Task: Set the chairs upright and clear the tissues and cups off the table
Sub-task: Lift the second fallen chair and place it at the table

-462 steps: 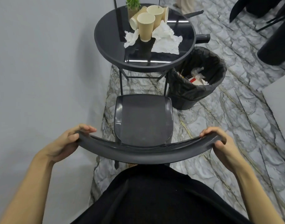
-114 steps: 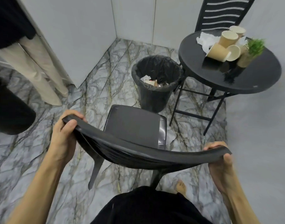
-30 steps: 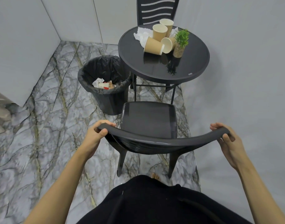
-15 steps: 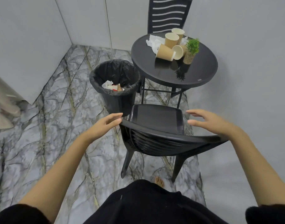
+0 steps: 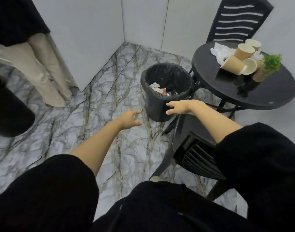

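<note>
Cups (image 5: 233, 64) and tissues (image 5: 217, 51) sit on the table (image 5: 253, 104), well beyond all fingers; right hand (image 5: 178, 107) spread, left hand (image 5: 129, 120) loosely curled, both empty; Cups probably light and crushable, best circled gently round the sides; tissues soft, easily bunched.

Even, soft indoor light; slight motion blur, wide-angle edge distortion.

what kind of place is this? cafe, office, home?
Probably a small break or cafe-style seating corner, possibly staged: a round black table with used paper cups and tissues, black plastic chairs, a lined bin beside it, and plain white panel walls.
</note>
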